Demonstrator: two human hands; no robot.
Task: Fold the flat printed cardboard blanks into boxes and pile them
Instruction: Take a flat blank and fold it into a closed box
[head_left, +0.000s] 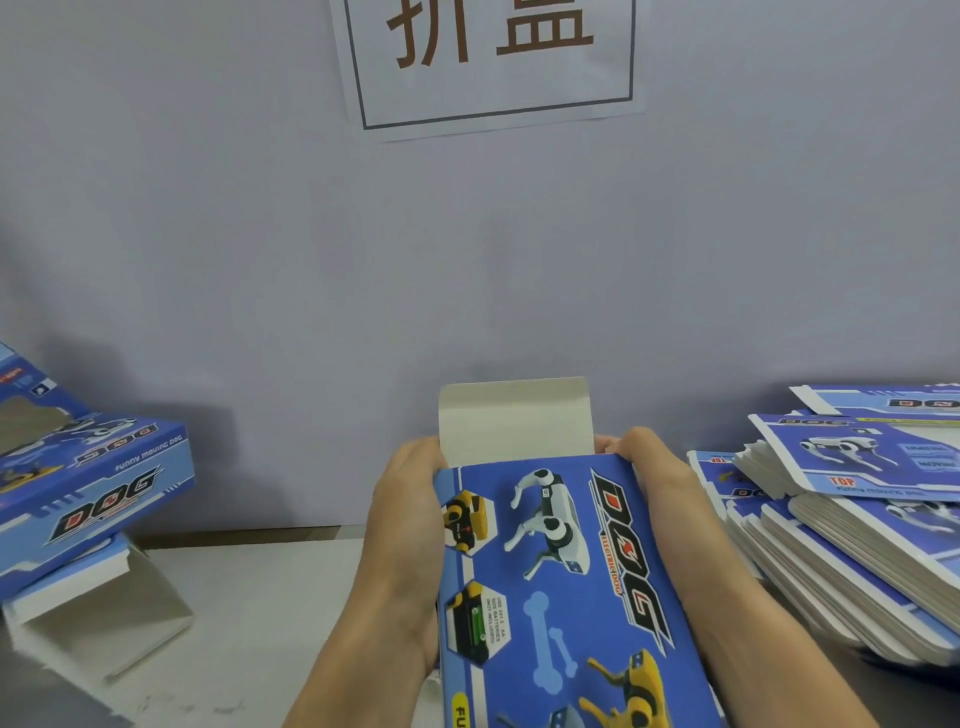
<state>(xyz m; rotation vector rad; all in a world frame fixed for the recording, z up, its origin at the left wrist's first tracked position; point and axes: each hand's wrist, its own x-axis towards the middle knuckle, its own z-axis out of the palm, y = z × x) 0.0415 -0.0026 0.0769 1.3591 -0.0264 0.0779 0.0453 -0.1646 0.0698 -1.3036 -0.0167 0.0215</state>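
Observation:
A blue printed box (561, 587) with a robot dog and "DOG" lettering stands up from the table in front of me. Its white end flap (514, 421) sticks up at the far end. My left hand (405, 525) grips the box's left side near the top, fingers curled behind it. On the right side my right hand (649, 467) grips the top corner, fingertips beside the flap. A pile of flat printed blanks (857, 525) lies at the right. Folded boxes (93, 488) are piled at the left.
A grey wall (467, 260) rises right behind the table, with a white paper sign (488, 62) bearing brown characters. The pale tabletop (249, 623) shows between the left pile and my arms. An open white-sided box (98, 618) lies under the left pile.

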